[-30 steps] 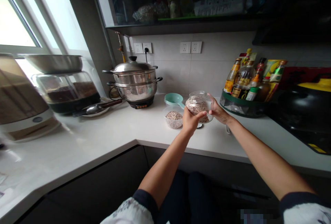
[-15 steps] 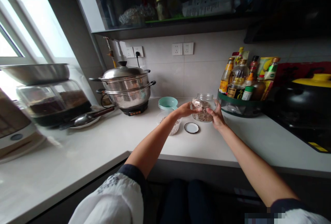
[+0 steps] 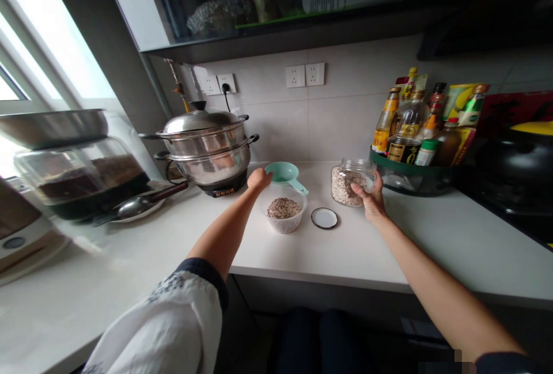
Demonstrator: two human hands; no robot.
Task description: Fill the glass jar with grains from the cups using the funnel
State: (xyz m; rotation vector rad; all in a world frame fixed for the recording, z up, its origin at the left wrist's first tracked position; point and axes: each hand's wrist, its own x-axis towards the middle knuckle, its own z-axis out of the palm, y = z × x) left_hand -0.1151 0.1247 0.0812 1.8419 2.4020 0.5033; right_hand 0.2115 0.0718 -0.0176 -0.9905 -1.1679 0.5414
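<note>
On the white counter (image 3: pixel 401 250): a glass jar (image 3: pixel 345 185), a clear plastic bowl (image 3: pixel 285 223), a turquoise scoop (image 3: pixel 280 173) and a round lid (image 3: pixel 325 218), all near one another.
Right hand (image 3: pixel 370 195): gripping the jar from its right side, thumb across the front of the glass.
Jar: upright, mouth uncovered, with speckled grain inside (whether its base touches the counter is hard to tell).
Left hand (image 3: pixel 259 179): at the left rim of the scoop, fingers bunched against it; whether they are closed on the rim cannot be told.
Scoop: just behind the bowl, its handle pointing right and toward the person.
Plastic bowl: between the two forearms, holding a mound of the same-looking grain (image 3: pixel 283 208).
Lid: flat, pale with a dark edge, between bowl and jar.
Steamer pot (image 3: pixel 203 149): left of the scoop, lid on.
Bottle rack (image 3: pixel 415 175): right of the jar, crowded with bottles (image 3: pixel 386 120).
</note>
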